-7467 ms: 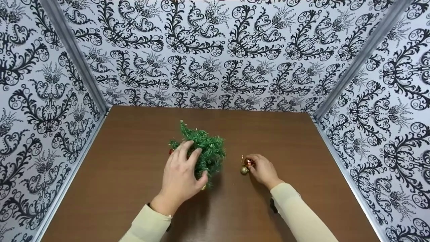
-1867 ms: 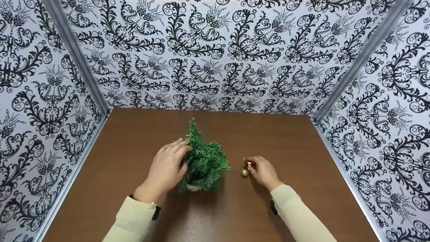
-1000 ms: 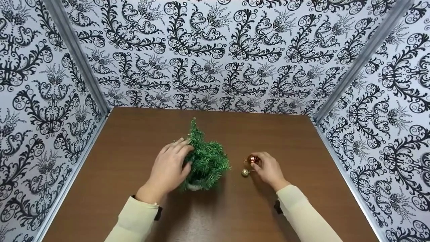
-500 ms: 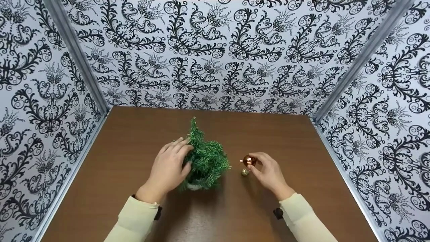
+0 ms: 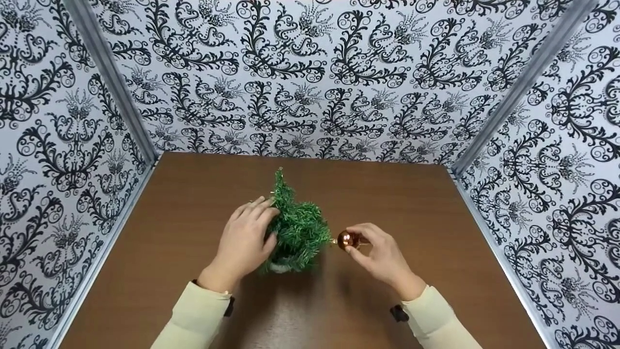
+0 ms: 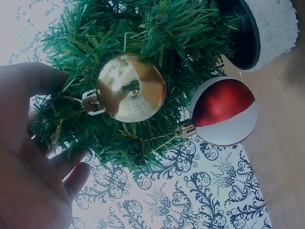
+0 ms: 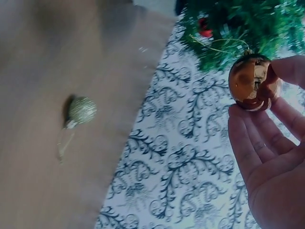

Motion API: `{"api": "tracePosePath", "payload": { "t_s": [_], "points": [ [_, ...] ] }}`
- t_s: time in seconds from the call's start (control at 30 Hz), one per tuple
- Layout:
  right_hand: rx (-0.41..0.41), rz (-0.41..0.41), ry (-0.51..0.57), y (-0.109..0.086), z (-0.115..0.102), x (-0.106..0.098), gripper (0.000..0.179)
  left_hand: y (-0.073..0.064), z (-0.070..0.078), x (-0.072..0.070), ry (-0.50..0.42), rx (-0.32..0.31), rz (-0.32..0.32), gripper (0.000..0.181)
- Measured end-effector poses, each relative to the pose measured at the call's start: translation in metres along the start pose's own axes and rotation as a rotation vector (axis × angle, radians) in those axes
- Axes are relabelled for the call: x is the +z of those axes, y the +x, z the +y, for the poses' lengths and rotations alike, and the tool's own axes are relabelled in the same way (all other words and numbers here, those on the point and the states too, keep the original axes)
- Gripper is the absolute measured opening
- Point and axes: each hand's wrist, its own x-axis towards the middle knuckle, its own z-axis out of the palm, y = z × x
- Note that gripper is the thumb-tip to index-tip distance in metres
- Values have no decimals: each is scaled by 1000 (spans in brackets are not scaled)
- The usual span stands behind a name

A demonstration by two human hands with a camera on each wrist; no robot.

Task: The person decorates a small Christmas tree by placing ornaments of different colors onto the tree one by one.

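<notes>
brn tbl (image 5: pixel 411 194), v shiny copper bauble (image 7: pixel 244 81)

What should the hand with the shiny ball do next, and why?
Probably the right hand should hook the gold loop of the copper ball onto the green tree. Its fingers pinch the ball, the loop points toward the tree, and the left hand is at the tree's other side. A gold ball and a red ball are on it too.
</notes>
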Motion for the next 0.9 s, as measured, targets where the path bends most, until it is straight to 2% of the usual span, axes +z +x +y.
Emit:
{"api": "tracePosePath", "payload": {
  "t_s": [0.3, 0.47, 0.6, 0.73, 0.9],
  "points": [
    [-21, -20, 80, 6, -23, -1, 35, 1, 4, 4, 3, 39, 82, 39],
    [-22, -40, 108, 6, -33, -2, 34, 0, 12, 8, 1, 94, 147, 42],
    [-26, -43, 125, 7, -38, -1, 33, -1, 22, 12, -21, 161, 185, 39],
    [-23, -42, 176, 8, -41, 4, 34, -2, 30, 19, -35, 224, 151, 35],
    [2, -47, 241, 8, -50, 8, 35, -5, 37, 29, -17, 258, 81, 43]
  ]
}}
